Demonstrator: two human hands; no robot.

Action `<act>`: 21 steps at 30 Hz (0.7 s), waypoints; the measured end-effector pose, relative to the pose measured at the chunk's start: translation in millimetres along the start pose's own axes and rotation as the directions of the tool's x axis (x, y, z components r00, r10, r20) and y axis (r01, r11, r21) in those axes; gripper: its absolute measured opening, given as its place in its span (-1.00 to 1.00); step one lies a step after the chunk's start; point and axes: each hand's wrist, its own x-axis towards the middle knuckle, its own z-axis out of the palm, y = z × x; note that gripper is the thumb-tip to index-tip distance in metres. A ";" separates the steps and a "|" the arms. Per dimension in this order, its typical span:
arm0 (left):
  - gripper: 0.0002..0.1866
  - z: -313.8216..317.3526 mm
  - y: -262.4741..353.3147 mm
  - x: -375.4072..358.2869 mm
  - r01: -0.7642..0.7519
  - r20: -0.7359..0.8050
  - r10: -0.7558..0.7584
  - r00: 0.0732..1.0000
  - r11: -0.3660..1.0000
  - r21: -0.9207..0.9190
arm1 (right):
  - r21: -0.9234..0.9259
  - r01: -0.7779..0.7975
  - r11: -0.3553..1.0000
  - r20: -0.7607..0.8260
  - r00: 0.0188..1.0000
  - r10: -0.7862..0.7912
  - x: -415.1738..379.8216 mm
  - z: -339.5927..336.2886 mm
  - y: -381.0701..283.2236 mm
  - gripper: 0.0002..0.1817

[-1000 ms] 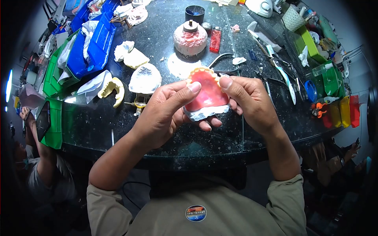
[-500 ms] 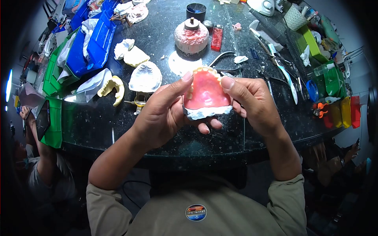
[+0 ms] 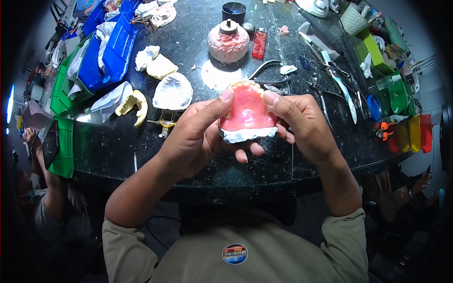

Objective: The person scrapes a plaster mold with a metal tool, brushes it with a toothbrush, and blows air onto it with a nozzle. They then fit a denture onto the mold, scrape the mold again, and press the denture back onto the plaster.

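Between my two hands is an upper denture (image 3: 247, 111) with a pink base and a row of pale teeth along its far edge. It sits on a white plaster model (image 3: 249, 135), whose near rim shows below the pink. My left hand (image 3: 198, 129) grips the left side, thumb on the teeth and fingers beneath. Opposite it, my right hand (image 3: 304, 120) holds the right side, its thumb pressing near the teeth. Some fingertips show under the model; the rest are hidden. Just beyond the denture lie pliers (image 3: 269, 68) and a bright white disc (image 3: 219, 75).
An alcohol burner (image 3: 229, 42) coated in pink stands ahead, beside a red lighter (image 3: 259, 45). Plaster models (image 3: 173, 92) and blue bins (image 3: 106, 56) are at left. At right lie a toothbrush (image 3: 342, 89) and several tools. People sit at both sides.
My thumbs have shifted slightly along the edge of the denture. Both hands keep their hold, and the view has moved a little.
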 end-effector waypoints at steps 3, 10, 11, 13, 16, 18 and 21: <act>-0.43 1.4 -0.9 -0.2 -0.013 -0.006 0.013 1.000 1.000 0.019 | 0.058 0.024 0.998 0.006 1.000 -0.024 0.0 1.1 1.4 -0.56; -0.42 2.4 -3.0 0.9 -0.055 -0.007 0.056 0.998 0.994 0.098 | -0.023 0.038 0.999 0.016 0.999 -0.038 -1.1 -2.6 1.0 -0.60; -0.42 2.7 -2.3 1.0 -0.058 -0.006 0.058 0.998 0.993 0.099 | -0.044 0.040 0.998 0.018 0.999 -0.039 -0.9 -2.9 0.3 -0.60; -0.43 2.2 0.7 0.0 -0.064 0.032 0.060 0.998 0.987 0.146 | -0.082 0.008 0.997 0.023 1.000 -0.006 -0.1 -5.8 1.0 -0.62; -0.45 3.9 6.0 -4.1 -0.008 0.056 -0.005 0.998 0.973 0.232 | -0.123 0.040 0.992 0.026 0.999 -0.037 0.5 -1.8 1.7 -0.59; -0.45 -3.7 14.2 -8.2 -0.049 0.049 0.028 0.998 0.847 0.529 | -0.176 0.068 0.982 0.025 0.998 -0.064 -0.3 -1.4 3.2 -0.58; -0.65 -1.8 27.6 -12.3 -0.171 -0.104 0.398 0.911 0.597 0.784 | -0.447 0.107 0.888 0.002 0.993 -0.118 3.1 -6.1 12.4 -0.54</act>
